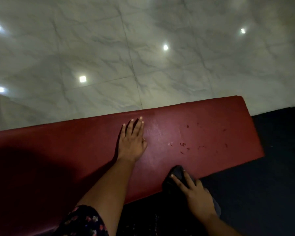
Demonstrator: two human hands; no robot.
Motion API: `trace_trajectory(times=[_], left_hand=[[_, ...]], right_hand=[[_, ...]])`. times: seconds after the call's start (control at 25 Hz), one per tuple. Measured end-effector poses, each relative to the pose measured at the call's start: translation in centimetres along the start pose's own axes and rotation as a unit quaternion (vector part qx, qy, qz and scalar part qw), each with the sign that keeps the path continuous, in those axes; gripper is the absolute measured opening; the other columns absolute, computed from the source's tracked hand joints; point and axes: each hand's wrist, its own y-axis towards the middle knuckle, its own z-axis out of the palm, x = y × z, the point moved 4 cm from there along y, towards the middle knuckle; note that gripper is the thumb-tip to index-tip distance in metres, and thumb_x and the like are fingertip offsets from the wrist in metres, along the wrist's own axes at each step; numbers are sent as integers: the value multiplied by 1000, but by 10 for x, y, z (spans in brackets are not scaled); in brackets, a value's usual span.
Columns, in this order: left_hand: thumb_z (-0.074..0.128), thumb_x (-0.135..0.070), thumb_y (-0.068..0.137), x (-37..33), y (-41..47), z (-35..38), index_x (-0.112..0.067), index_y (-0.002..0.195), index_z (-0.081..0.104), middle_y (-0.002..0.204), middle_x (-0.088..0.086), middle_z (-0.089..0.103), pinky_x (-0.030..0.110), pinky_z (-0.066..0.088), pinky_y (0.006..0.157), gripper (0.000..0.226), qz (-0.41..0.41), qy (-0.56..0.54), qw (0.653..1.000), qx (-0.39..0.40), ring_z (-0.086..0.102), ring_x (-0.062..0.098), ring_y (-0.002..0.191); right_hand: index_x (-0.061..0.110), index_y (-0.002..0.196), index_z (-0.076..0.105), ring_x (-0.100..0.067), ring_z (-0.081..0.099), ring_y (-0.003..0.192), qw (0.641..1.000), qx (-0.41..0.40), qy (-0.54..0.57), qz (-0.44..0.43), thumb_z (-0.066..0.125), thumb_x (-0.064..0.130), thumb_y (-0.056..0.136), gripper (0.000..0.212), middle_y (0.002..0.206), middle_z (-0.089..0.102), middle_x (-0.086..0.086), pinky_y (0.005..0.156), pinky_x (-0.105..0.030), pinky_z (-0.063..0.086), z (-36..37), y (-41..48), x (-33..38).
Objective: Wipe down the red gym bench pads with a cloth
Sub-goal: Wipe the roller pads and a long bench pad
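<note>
The red padded table (75, 142) is set over a pale tiled floor (109, 48) and a dark mat (279, 167). A left hand (131, 142) is laid flat on its middle, and small wet specks (183, 143) are scattered towards its right end. A dark cloth (175, 174) is pressed at the near edge under a right hand (196, 196).

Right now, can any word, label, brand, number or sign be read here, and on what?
None. The red bench pad shows only small marks, no logo; the dark cloth under the right hand, the floral fabric and the marble floor tiles carry no lettering.
</note>
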Motion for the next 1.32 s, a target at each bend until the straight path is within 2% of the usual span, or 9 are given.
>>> trace_trajectory(times=[0.12,0.2,0.36,0.48,0.6,0.72,0.88,1.2,1.32], left_hand=[[32,-33,79,1,2,-1,-8,141,50,150,9,43,50,25,115,69,12,-9,1000,-27,38,28,138],[29,-34,80,0,2,4,-9,143,48,151,9,42,49,24,116,70,8,-3,1000,-18,38,27,140],[24,-35,83,-1,-1,13,-11,146,42,154,6,37,47,17,117,70,-3,18,1000,-23,33,25,143],[43,-36,82,0,0,19,-9,144,45,152,9,41,47,17,116,67,10,15,997,-75,38,26,140],[65,-33,76,3,1,19,-11,143,47,150,8,44,49,14,115,73,20,16,995,-99,40,26,138],[42,-39,83,10,2,13,-18,143,47,151,4,43,58,1,116,64,19,26,991,-129,36,25,138],[36,-45,86,14,14,7,-20,145,45,156,2,33,61,-1,115,65,34,32,991,-129,31,25,142],[33,-49,86,-20,47,11,-22,144,48,154,4,38,57,8,115,66,85,9,993,-84,33,23,142],[32,-51,87,-21,51,15,-23,142,50,150,5,44,58,12,113,64,77,-3,995,-70,40,25,139]], right_hand=[[42,147,28,-30,57,80,998,-59,14,13,83,31,64,101,144,47,-7,46,-36,49,-42,30,9],[47,149,18,-33,52,102,995,-103,17,11,57,27,91,73,157,26,-4,58,-33,43,-73,62,18],[42,150,21,-33,48,105,980,-197,-18,-20,43,21,99,59,152,25,-2,59,-33,37,-153,141,47],[42,147,29,-32,47,107,976,-214,-23,-23,45,27,99,53,142,34,0,59,-35,38,-192,189,63],[40,148,29,-33,46,113,979,-184,80,44,50,23,96,59,141,34,-3,73,-40,45,-198,208,53],[36,148,30,-35,50,111,969,-170,164,69,55,25,91,63,142,34,-8,77,-40,46,-184,197,40],[37,152,15,-33,53,109,980,-147,130,41,61,33,88,79,150,26,-12,77,-36,48,-143,154,29],[57,140,-22,-21,39,125,980,-103,132,105,49,34,93,88,160,4,2,84,-28,50,-17,23,-21],[56,145,-11,-22,58,97,971,-110,175,120,80,33,66,123,148,39,-3,54,-25,52,3,3,-30]])
